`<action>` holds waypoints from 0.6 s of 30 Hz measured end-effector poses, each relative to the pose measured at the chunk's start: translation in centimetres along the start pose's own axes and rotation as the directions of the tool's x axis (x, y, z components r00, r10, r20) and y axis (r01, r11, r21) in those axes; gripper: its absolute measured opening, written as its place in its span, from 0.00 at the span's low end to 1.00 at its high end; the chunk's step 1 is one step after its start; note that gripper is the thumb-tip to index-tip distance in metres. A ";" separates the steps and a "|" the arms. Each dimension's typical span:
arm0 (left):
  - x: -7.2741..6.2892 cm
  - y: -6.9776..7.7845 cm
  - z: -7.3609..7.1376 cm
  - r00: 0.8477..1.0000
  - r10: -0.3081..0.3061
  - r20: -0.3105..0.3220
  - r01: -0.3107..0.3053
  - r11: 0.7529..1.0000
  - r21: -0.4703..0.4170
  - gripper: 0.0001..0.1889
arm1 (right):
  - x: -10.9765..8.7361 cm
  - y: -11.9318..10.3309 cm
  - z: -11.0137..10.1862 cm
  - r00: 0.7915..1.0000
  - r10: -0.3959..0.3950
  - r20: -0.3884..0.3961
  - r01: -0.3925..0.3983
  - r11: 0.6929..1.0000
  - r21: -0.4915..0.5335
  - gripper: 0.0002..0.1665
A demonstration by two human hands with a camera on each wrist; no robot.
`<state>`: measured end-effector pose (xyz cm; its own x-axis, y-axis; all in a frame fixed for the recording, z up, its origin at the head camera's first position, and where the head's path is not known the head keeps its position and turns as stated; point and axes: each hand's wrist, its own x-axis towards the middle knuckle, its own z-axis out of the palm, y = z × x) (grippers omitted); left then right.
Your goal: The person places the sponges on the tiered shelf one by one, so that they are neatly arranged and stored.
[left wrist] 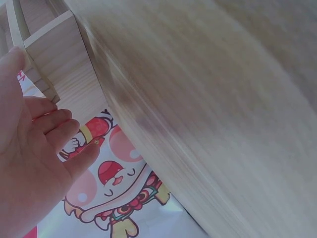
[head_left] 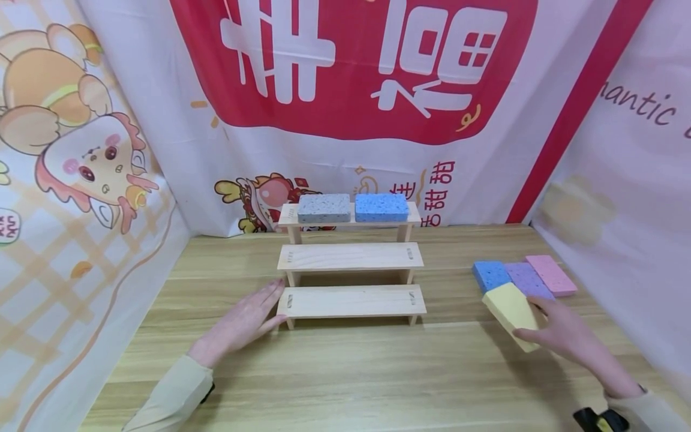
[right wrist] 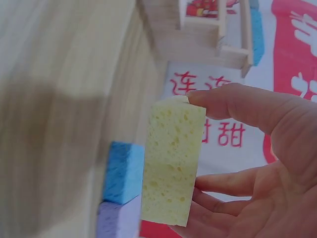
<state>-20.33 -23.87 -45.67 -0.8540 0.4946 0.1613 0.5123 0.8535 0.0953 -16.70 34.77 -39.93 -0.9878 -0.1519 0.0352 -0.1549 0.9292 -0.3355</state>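
Note:
A yellow sponge (head_left: 511, 314) is gripped by its edges between the thumb and fingers of my right hand (head_left: 562, 331), tilted above the table. In the right wrist view, the pores of this sponge (right wrist: 172, 163) show at close range. My left hand (head_left: 241, 321) touches the left end of a three-step wooden rack (head_left: 351, 303), its fingers extended along the side and its thumb at the front of the lowest step. On the top step lie a grey sponge (head_left: 324, 208) and a blue sponge (head_left: 381, 207), side by side.
Just behind my right hand, a second blue sponge (head_left: 491, 276), a purple sponge (head_left: 528, 280) and a pink sponge (head_left: 551, 275) lie in a row on the wooden table (head_left: 345, 378). Printed cloth (head_left: 205, 162) hangs behind and at both sides.

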 end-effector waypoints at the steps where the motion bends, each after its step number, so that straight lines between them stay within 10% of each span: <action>1: 0.0 0.0 0.0 1.000 0.001 -0.001 -0.001 1.000 0.004 0.39 | 0.1 -0.3 -0.2 1.000 -0.017 -0.007 0.017 1.000 0.003 0.51; 18: -0.1 0.3 -0.2 1.000 -0.016 0.007 0.016 1.000 0.009 0.39 | 3.7 -5.8 -3.5 0.960 -0.272 -0.072 0.273 0.962 0.003 0.45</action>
<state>-20.09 -23.73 -45.48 -0.8627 0.4819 0.1533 0.4978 0.8627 0.0890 -19.54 29.97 -34.59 -0.9070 -0.3744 0.1925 -0.4186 0.8515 -0.3158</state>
